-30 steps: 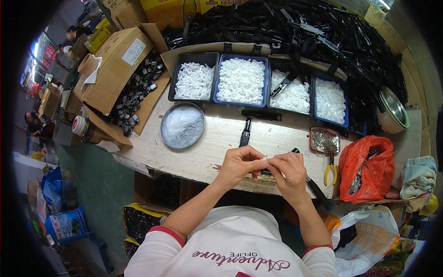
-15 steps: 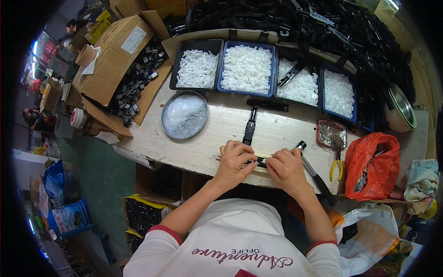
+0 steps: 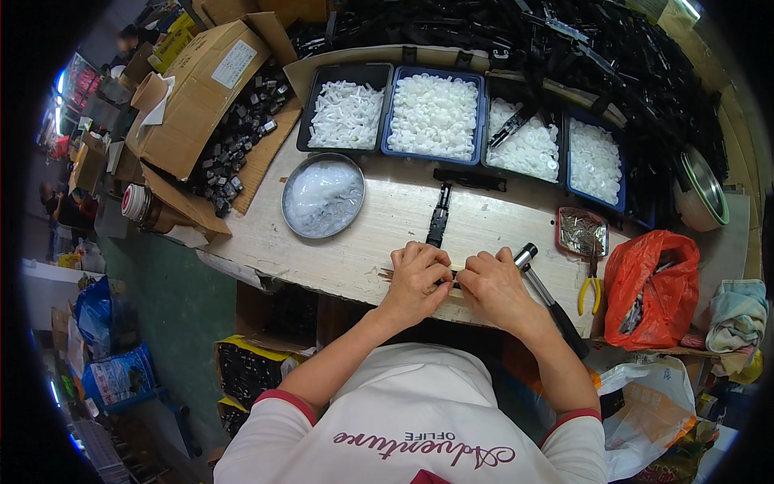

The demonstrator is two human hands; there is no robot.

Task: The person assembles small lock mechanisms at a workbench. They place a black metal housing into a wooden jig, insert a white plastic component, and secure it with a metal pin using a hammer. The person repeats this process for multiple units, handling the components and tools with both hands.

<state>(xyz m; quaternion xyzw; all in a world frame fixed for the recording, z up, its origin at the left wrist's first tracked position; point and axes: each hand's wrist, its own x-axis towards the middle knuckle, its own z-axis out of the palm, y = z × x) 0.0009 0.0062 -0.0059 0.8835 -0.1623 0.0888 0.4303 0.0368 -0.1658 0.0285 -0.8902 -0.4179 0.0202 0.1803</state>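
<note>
At the front edge of the worktable [image 3: 387, 202], my left hand [image 3: 418, 281] and my right hand [image 3: 497, 289] come close together over a small black part [image 3: 455, 283]. Both hands are closed, fingertips pinched on that part, which they mostly cover. Just beyond my left hand lies a long black piece with metal bits [image 3: 439, 214], pointing away from me. Another black strip [image 3: 469, 180] rests crosswise behind it. To the right of my right hand, a hammer [image 3: 548, 298] with a metal head and black handle lies slanted over the table edge.
Bins of white plastic parts [image 3: 433, 117] line the back, before a heap of black pieces [image 3: 484, 28]. A round metal dish [image 3: 322, 196] stands left, near a cardboard box [image 3: 197, 97]. Yellow-handled pliers [image 3: 590, 295], a tray of metal pins [image 3: 581, 232] and a red bag [image 3: 651, 290] are right.
My right hand has shifted slightly left, and its fingers cover more of the black part. The left hand stays nearly in place, its fingers a little more curled.
</note>
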